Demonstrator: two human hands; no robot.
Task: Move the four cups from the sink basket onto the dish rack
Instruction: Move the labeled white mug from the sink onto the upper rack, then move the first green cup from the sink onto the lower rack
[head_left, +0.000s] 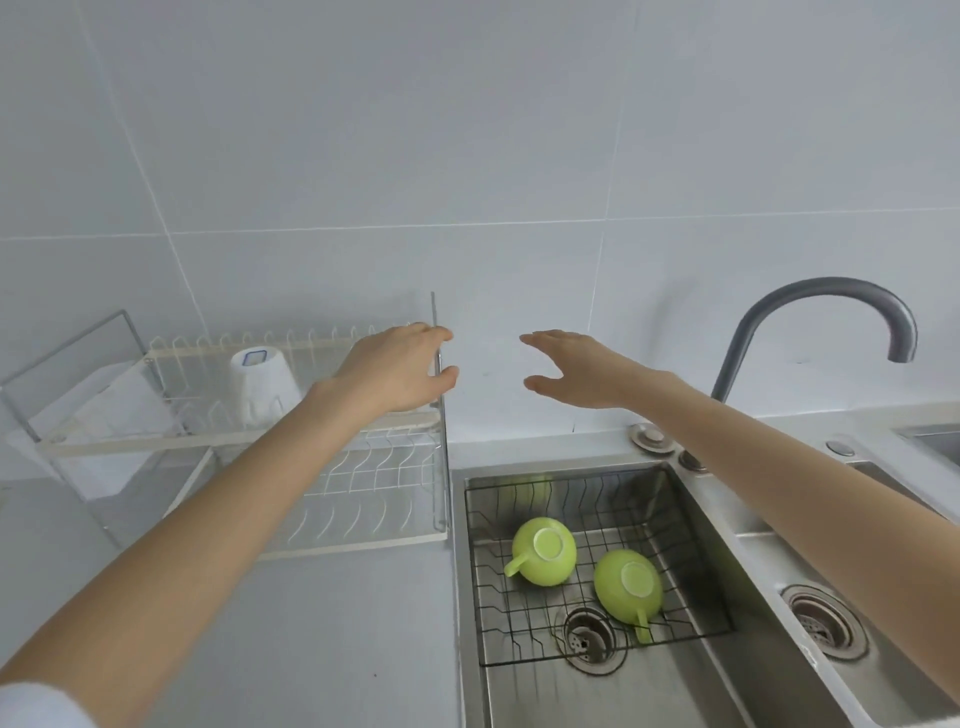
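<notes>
Two light green cups lie upside down in the black wire sink basket (696, 582): one cup (544, 557) at the left with its handle pointing left, the other cup (628, 586) to its right with its handle toward me. A white cup (264, 385) stands upside down on the upper tier of the white dish rack (363, 488) on the counter to the left. My left hand (397, 371) hovers open over the rack's right end. My right hand (576, 370) is open in the air above the counter behind the sink. Neither hand holds anything.
A grey curved faucet (810, 317) rises at the right behind the steel sink (597, 691). A drain (589, 640) sits under the basket's front edge. A second basin with its own drain (825, 621) lies to the right. The tiled wall is close behind.
</notes>
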